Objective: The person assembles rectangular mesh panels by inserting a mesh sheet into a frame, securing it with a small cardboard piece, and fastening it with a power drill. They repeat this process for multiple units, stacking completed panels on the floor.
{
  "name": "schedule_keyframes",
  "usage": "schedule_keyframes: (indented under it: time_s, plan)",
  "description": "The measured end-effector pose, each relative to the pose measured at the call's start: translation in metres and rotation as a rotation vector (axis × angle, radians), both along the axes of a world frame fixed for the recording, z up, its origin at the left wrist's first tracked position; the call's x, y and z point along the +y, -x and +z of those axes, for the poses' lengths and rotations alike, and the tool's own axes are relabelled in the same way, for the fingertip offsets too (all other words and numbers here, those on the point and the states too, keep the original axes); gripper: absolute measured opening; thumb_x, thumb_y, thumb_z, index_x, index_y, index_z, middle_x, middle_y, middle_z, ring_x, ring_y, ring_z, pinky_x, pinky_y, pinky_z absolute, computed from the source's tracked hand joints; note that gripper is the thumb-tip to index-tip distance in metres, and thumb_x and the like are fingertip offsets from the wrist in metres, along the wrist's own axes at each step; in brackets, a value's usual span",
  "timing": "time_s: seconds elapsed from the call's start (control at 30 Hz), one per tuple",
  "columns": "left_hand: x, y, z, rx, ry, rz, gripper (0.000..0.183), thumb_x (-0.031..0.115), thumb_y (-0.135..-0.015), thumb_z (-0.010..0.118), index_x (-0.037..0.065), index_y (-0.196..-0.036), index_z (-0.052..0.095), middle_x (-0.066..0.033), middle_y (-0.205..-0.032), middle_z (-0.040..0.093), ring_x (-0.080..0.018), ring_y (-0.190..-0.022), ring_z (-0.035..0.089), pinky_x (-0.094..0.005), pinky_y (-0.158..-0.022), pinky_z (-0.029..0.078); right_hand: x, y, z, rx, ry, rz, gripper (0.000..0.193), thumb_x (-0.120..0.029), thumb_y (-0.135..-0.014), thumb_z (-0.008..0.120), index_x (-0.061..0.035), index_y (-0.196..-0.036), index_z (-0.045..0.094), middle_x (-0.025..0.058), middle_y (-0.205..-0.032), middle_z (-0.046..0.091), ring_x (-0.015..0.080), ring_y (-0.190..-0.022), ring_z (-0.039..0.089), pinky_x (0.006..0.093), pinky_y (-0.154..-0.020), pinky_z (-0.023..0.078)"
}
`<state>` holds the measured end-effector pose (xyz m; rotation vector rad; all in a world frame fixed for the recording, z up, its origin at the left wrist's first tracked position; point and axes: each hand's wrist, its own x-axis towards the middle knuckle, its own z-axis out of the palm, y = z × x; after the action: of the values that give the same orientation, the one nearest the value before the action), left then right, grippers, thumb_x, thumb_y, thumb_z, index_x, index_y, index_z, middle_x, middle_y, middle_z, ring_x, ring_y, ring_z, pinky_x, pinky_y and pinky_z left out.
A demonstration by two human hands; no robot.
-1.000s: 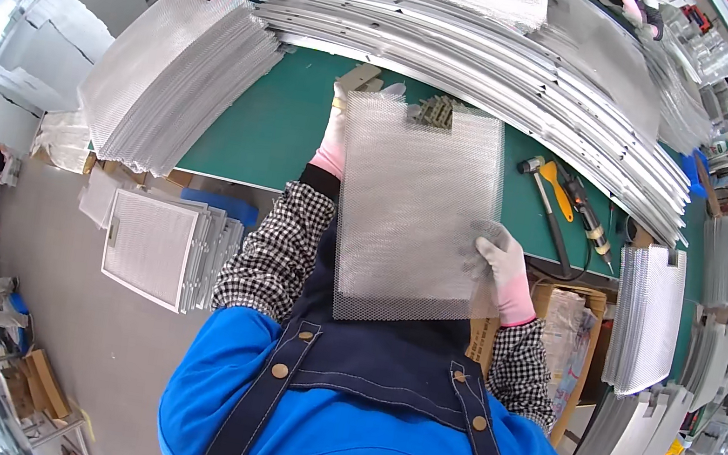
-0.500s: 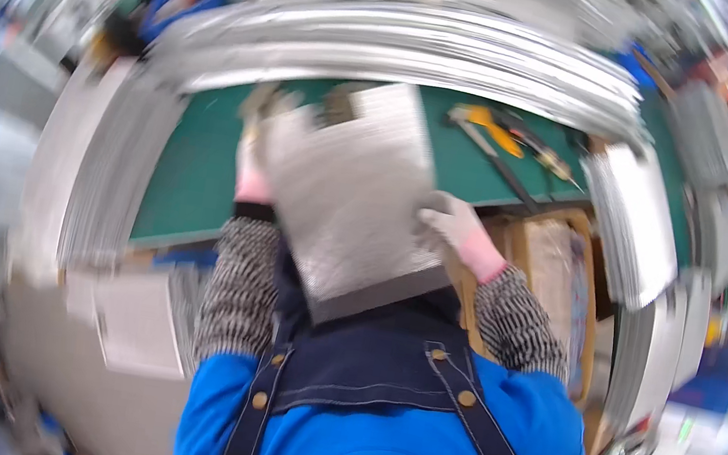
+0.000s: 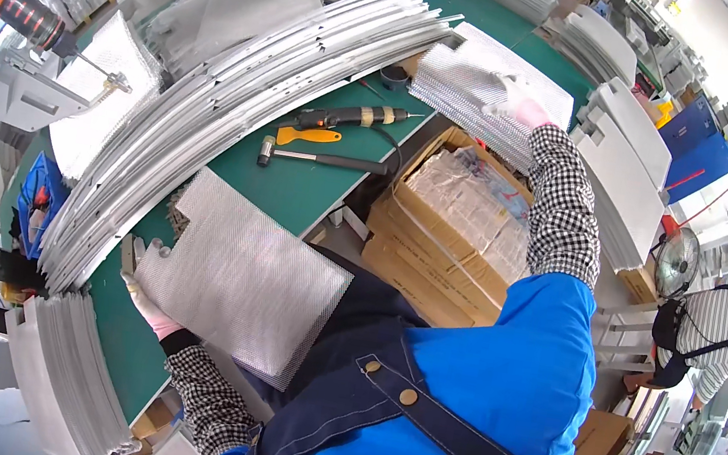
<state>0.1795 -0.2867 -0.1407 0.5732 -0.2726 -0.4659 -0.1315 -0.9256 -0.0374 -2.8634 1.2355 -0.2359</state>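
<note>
A silvery, finely patterned metal sheet (image 3: 244, 275) with a notched corner lies tilted at the table's near edge, partly over my lap. My gloved left hand (image 3: 149, 306) grips its left edge; some of the fingers are hidden beside it. Farther off to the right, my gloved right hand (image 3: 523, 107) rests on a stack of similar metal sheets (image 3: 461, 82), fingers stretched out and apart. Between the two hands lie a hammer (image 3: 327, 160), a yellow-handled tool (image 3: 309, 136) and a black power screwdriver (image 3: 343, 118).
Long metal strips (image 3: 245, 78) are piled across the green table (image 3: 242, 191). A cardboard box (image 3: 405, 205) with plastic-wrapped contents stands at its near side. Light panels (image 3: 617, 171) are stacked at right, more (image 3: 69, 372) at lower left. A person (image 3: 711, 327) sits at far right.
My view has swung to the right. My right hand has let go of the held sheet and reached to the stack on the right. The left hand stays on the sheet.
</note>
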Motion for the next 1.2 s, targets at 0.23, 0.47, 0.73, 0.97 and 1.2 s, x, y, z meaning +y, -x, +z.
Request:
schedule_keyframes:
  time_s: [0.23, 0.47, 0.73, 0.97, 1.2]
  plan:
    - [-0.001, 0.004, 0.004, -0.006, -0.066, 0.035, 0.088, 0.054, -0.084, 0.076, 0.005, -0.147, 0.038, -0.0138, -0.115, 0.053, -0.0248, -0.104, 0.055, -0.0449, -0.100, 0.049, -0.031, 0.012, 0.005, -0.039, -0.114, 0.064, 0.095, -0.053, -0.071, 0.082, -0.0190, -0.151, 0.046, 0.0214, -0.144, 0.050, 0.0391, -0.133, 0.049, 0.0475, -0.113, 0.039]
    - [0.005, -0.001, -0.003, -0.028, -0.133, 0.068, 0.093, 0.060, -0.086, 0.071, 0.003, -0.150, 0.034, -0.0153, -0.119, 0.054, -0.0238, -0.103, 0.056, -0.0440, -0.101, 0.049, -0.024, 0.004, 0.010, 0.114, -0.059, 0.055, 0.094, -0.053, -0.067, 0.083, -0.0196, -0.148, 0.050, 0.0208, -0.144, 0.051, 0.0400, -0.134, 0.048, 0.0476, -0.113, 0.038]
    - [0.003, 0.006, 0.007, -0.022, -0.145, 0.102, 0.082, 0.059, -0.089, 0.068, 0.003, -0.144, 0.044, -0.0155, -0.116, 0.058, -0.0246, -0.101, 0.057, -0.0434, -0.098, 0.051, -0.025, 0.001, 0.034, 0.101, -0.059, 0.129, 0.060, -0.042, -0.087, 0.069, -0.0144, -0.139, 0.058, 0.0215, -0.122, 0.066, 0.0364, -0.118, 0.062, 0.0441, -0.103, 0.048]
    - [0.003, 0.007, 0.006, 0.010, -0.113, 0.099, 0.074, 0.058, -0.091, 0.066, 0.006, -0.141, 0.048, -0.0160, -0.119, 0.058, -0.0252, -0.102, 0.058, -0.0432, -0.097, 0.051, 0.029, 0.022, 0.103, 0.013, 0.865, -0.065, 0.034, -0.022, -0.098, 0.053, -0.0140, -0.130, 0.062, 0.0098, -0.097, 0.073, 0.0221, -0.089, 0.071, 0.0380, -0.078, 0.057]
    - [0.001, 0.008, 0.010, 0.007, -0.097, 0.070, 0.072, 0.058, -0.090, 0.069, 0.007, -0.136, 0.049, -0.0167, -0.119, 0.056, -0.0251, -0.103, 0.056, -0.0418, -0.095, 0.051, 0.088, -0.042, -0.018, 0.202, 0.457, 0.091, 0.061, -0.039, -0.085, 0.069, -0.0091, -0.137, 0.056, 0.0136, -0.139, 0.056, 0.0276, -0.126, 0.055, 0.0468, -0.101, 0.048]
